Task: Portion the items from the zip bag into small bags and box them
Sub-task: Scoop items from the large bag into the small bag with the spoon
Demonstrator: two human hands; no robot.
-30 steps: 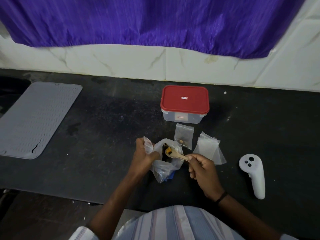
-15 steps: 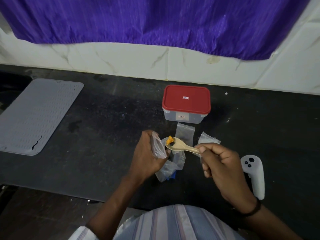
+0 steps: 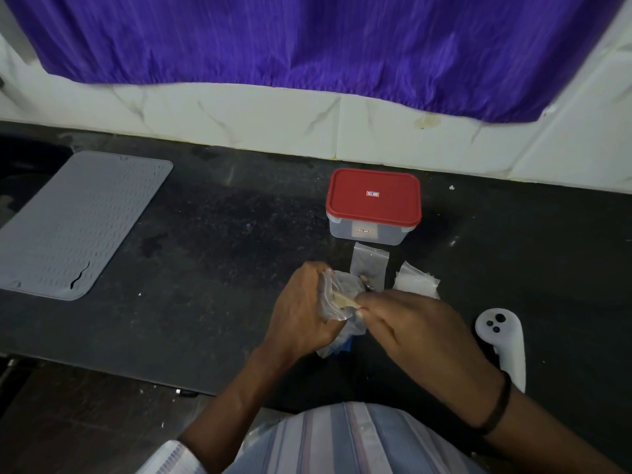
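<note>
Near the bench's front edge, the zip bag (image 3: 337, 295) is gripped by the left hand (image 3: 301, 309), and the spoon (image 3: 343, 302), pinched by the right hand (image 3: 413, 323), lies crosswise, pointing left into it.

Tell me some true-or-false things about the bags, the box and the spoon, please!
1. The box has its red lid on. True.
2. The left hand holds the zip bag. True.
3. The right hand holds a fork. False: it holds a wooden spoon.
4. The grey mat lies under the box. False: it lies apart, far to the left.
5. A small bag lies just in front of the box. True.
</note>
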